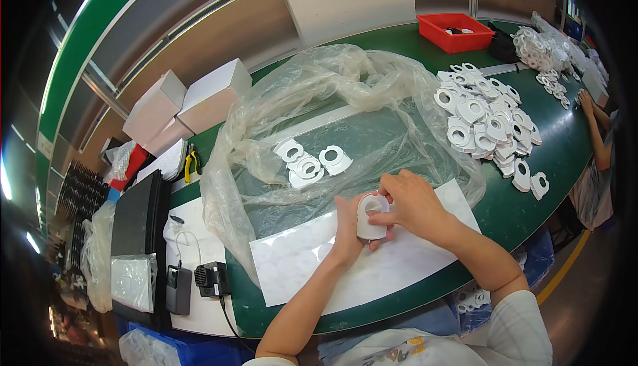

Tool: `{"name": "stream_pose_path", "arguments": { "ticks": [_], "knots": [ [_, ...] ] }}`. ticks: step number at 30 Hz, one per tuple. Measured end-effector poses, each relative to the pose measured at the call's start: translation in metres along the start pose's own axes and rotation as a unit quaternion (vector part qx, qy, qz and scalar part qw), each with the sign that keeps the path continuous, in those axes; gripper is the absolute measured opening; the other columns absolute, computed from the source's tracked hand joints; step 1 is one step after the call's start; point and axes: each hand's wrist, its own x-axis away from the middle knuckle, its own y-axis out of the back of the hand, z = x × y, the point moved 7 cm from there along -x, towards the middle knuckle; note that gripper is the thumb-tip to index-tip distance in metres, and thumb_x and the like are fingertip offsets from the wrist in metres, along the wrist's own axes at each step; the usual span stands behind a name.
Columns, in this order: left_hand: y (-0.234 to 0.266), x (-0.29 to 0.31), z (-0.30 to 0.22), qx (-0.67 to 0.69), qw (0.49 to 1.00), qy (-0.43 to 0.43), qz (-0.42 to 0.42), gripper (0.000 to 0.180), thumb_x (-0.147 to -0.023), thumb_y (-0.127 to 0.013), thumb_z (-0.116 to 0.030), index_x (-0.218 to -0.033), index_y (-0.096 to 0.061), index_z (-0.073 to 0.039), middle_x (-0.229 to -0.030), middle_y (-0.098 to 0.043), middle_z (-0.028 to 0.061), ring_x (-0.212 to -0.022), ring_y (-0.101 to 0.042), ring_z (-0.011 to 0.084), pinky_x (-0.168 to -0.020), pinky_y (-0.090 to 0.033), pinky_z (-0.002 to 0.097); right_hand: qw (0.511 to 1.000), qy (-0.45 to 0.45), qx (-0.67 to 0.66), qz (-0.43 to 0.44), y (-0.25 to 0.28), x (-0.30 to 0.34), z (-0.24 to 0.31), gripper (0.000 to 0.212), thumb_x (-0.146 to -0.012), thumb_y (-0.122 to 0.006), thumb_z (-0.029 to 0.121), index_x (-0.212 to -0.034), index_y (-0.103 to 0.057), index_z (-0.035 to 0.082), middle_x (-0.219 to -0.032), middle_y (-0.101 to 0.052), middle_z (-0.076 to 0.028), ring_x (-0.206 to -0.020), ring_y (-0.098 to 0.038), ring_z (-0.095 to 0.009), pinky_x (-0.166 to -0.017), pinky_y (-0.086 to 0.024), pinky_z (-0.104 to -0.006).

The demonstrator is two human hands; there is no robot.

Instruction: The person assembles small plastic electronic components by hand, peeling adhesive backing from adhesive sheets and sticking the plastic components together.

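Observation:
Both my hands hold one small white plastic part (369,218) with a round hole, just above a white sheet (299,259) on the green table. My left hand (347,225) cups it from the left side. My right hand (412,201) covers its top and right, fingers pressed on it. Beyond my hands a few more white ring-shaped parts (311,161) lie inside a large clear plastic bag (332,93) that is spread open on the table.
A pile of several white ring parts (488,123) lies to the right. A red bin (456,31) stands at the back, white boxes (189,103) and pliers (192,162) at the left, black trays (136,216) and small black devices (211,278) near the left. Another person's arm (596,130) reaches in at the far right.

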Motion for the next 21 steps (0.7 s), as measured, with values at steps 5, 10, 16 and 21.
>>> {"name": "stream_pose_path", "arguments": {
  "ticks": [5, 10, 16, 21],
  "knots": [
    [0.001, 0.005, 0.001, 0.009, 1.000, 0.026, 0.007, 0.094, -0.080, -0.004, -0.081, -0.131, -0.035, -0.009, -0.098, -0.061, 0.0155, -0.076, -0.064, 0.0230, -0.046, -0.040, 0.0255, 0.979, -0.061, -0.154, 0.117, 0.000, 0.001, -0.022, 0.026, -0.071, -0.078, 0.020, -0.083, -0.062, 0.002, -0.074, -0.064, -0.009, -0.065, -0.058, -0.021, -0.058, -0.045, -0.0317],
    [-0.007, 0.010, -0.003, 0.013, 1.000, -0.021, 0.015, 0.083, -0.088, -0.016, -0.074, -0.135, -0.035, -0.008, -0.114, -0.059, 0.0167, -0.095, -0.063, 0.0268, -0.060, -0.049, 0.0283, 0.871, -0.247, -0.402, 0.133, -0.003, 0.001, -0.064, 0.017, -0.080, -0.071, 0.018, -0.087, -0.064, 0.005, -0.077, -0.063, 0.000, -0.067, -0.057, -0.008, -0.058, -0.044, -0.0234],
    [0.012, 0.012, -0.055, -0.182, 0.978, -0.090, -0.047, 0.046, -0.094, -0.052, -0.039, -0.121, -0.053, -0.001, -0.113, -0.061, 0.0171, -0.092, -0.064, 0.0230, -0.072, -0.051, 0.0360, 0.595, -0.253, -0.673, -0.359, 0.055, 0.016, -0.132, 0.016, -0.085, -0.066, 0.017, -0.099, -0.061, 0.011, -0.087, -0.057, 0.005, -0.076, -0.050, -0.005, -0.067, -0.041, -0.0198],
    [0.021, -0.018, -0.112, -0.631, 0.733, -0.143, -0.211, 0.038, -0.088, -0.061, -0.033, -0.097, -0.063, 0.003, -0.101, -0.061, 0.0173, -0.084, -0.064, 0.0293, -0.071, -0.051, 0.0395, 0.624, -0.305, -0.670, -0.263, 0.035, 0.010, -0.112, 0.015, -0.086, -0.066, 0.016, -0.098, -0.061, 0.010, -0.087, -0.058, 0.004, -0.075, -0.050, -0.006, -0.069, -0.041, -0.0198]
  ]
}}
